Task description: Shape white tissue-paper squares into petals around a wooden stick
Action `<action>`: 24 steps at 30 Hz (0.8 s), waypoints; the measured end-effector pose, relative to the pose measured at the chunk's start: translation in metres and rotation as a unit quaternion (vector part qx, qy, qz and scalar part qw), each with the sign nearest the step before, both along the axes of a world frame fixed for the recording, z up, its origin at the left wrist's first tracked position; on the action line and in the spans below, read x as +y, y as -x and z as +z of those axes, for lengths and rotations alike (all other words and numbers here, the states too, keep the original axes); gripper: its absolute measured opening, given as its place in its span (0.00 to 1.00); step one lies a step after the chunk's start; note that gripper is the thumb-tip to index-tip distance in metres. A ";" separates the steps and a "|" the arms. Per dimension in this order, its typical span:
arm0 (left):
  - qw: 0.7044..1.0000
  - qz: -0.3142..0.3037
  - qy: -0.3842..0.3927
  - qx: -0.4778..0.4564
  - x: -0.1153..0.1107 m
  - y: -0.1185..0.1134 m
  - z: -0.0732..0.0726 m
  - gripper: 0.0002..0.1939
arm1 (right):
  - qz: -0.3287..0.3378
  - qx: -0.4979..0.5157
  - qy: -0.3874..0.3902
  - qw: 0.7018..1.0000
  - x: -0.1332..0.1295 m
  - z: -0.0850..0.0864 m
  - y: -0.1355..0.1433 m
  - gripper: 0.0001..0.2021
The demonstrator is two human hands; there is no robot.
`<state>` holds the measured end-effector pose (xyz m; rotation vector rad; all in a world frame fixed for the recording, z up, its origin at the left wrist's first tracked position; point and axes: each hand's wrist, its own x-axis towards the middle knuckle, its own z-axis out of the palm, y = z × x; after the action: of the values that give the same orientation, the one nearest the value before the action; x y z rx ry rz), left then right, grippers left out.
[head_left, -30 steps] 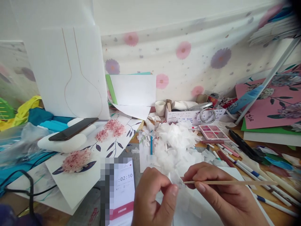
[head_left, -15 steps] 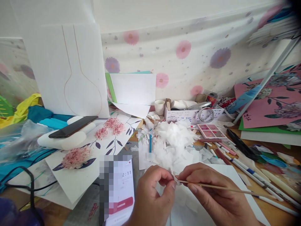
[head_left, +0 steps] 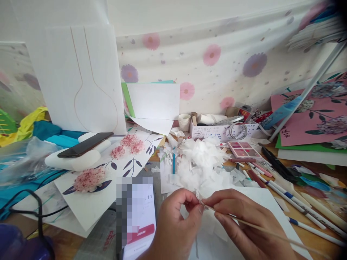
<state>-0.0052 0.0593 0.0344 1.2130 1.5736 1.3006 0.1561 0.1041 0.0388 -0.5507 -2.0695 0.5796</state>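
My left hand (head_left: 179, 222) is closed in a pinch on a small twisted scrap of thin white paper (head_left: 198, 196). Between the thumb and fingers of my right hand (head_left: 245, 216) is a thin wooden stick (head_left: 267, 233), its tip at the scrap and its far end slanting down to the right. The fingertips of both hands nearly meet and partly hide the scrap. Just beyond them lies a heap of thin white paper pieces (head_left: 199, 159). Under my hands is a white sheet (head_left: 271, 202).
A lit phone (head_left: 141, 231) lies left of my hands. Further left, a dark phone (head_left: 86, 144) rests on white rolls beside paper with pink flowers (head_left: 89, 179). Pens (head_left: 294, 200) and a palette (head_left: 244, 150) are at right. A paper cup (head_left: 184, 122) and white box (head_left: 199, 131) stand behind.
The stick's outer end has swung downward, and my right hand has turned slightly with it. My left hand keeps its pinch in nearly the same place.
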 end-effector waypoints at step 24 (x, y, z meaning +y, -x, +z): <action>0.995 0.024 0.047 -0.087 0.006 0.008 0.000 0.08 | -0.029 0.343 0.445 0.827 0.047 -0.018 -0.005 0.10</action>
<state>-0.0129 0.0653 0.0340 0.9814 1.5282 1.3098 0.1614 0.1508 0.0212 -0.7673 -1.0067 1.4788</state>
